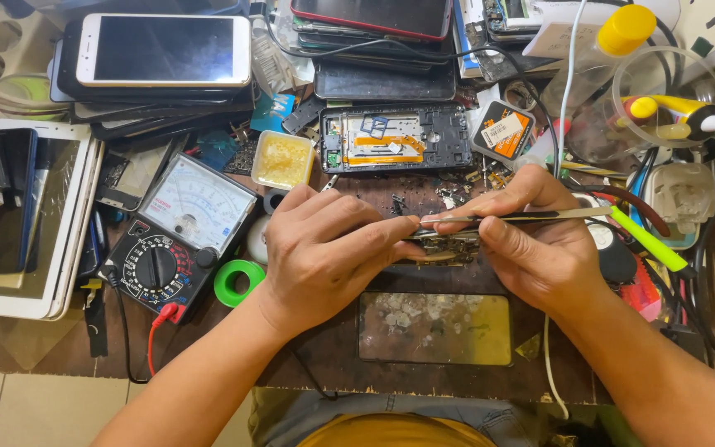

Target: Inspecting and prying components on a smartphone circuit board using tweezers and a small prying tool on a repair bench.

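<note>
Landmark: a dark brown work mat (457, 281) lay in the middle of a crowded repair bench; every place below is given relative to it.
Far left of the mat: a white tablet (31, 223) lay flat, with a stack of phones (163, 58) behind it, the top one white with a dark screen.
Left of the mat: an analogue multimeter (179, 236) sat tilted, a red lead trailing from its near corner, and a green roll of tape (239, 282) lay just beside it.
Back edge of the mat: a small tub of yellow paste (283, 160) stood next to an opened phone frame (396, 138) with an orange ribbon showing inside.
Left hand: the left hand (328, 248) was over the mat's centre, fingers curled narrow and pinching a small dark part (444, 247); its exact kind could not be told.
The part: it was held just above the mat's middle, between both hands and mostly hidden by them.
Right hand: the right hand (539, 240) was closed on metal tweezers (506, 218), tips pointing left onto the part.
Near edge of the mat: a detached glass panel (434, 329) lay flat, smeared with pale residue.
Right of the mat: a yellow-capped bottle (610, 45), a green-handled tool (647, 240) and tangled cables.
Progress: judging by the layout, the phone was already opened and its screen off; fine work on the part looked under way, and reassembly was not yet begun.
</note>
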